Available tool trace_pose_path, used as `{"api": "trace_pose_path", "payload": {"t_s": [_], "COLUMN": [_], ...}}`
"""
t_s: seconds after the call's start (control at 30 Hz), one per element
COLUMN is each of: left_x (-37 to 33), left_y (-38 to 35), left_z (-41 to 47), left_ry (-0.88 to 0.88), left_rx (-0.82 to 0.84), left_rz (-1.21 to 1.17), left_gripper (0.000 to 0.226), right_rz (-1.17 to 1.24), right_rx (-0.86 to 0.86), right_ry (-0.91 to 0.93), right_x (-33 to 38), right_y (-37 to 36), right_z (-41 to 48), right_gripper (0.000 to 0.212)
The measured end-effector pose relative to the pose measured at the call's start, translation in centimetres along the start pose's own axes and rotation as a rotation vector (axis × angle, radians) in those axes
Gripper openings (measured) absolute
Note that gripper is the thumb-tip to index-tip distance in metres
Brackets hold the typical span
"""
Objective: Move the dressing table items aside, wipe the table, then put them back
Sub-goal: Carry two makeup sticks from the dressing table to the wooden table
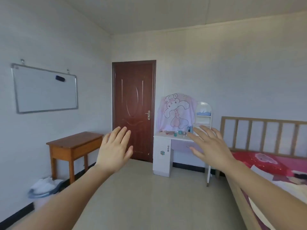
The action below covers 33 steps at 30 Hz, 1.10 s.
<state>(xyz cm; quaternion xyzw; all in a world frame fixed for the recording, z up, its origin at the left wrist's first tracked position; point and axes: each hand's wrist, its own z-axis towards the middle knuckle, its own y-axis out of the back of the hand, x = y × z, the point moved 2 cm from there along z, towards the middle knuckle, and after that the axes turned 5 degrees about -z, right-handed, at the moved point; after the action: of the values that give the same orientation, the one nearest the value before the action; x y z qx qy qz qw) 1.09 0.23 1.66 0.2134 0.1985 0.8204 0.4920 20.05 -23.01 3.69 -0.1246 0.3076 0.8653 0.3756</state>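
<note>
Left hand and right hand both outstretched, fingers spread, empty, well short of cluttered dressing table.

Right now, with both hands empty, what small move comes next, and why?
Probably walk up to the white dressing table with the lilac drawer. The left hand and right hand are open and empty, and the small teal and blue jars on its top look out of reach.

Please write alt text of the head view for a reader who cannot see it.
An open left hand and open right hand stretch toward a white dressing table bearing small items, between a brown door and a bed.
</note>
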Motion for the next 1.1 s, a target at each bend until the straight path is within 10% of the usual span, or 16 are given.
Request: {"api": "trace_pose_path", "payload": {"t_s": [1.1], "left_x": [15.3], "left_y": [-48.8], "left_z": [19.8], "left_ry": [0.041], "left_rx": [0.192], "left_rz": [-0.013], "left_gripper": [0.048], "right_rz": [0.107], "right_rx": [0.022], "right_ry": [0.086], "right_x": [-0.6], "right_y": [-56.1], "right_z": [18.2], "right_gripper": [0.044]}}
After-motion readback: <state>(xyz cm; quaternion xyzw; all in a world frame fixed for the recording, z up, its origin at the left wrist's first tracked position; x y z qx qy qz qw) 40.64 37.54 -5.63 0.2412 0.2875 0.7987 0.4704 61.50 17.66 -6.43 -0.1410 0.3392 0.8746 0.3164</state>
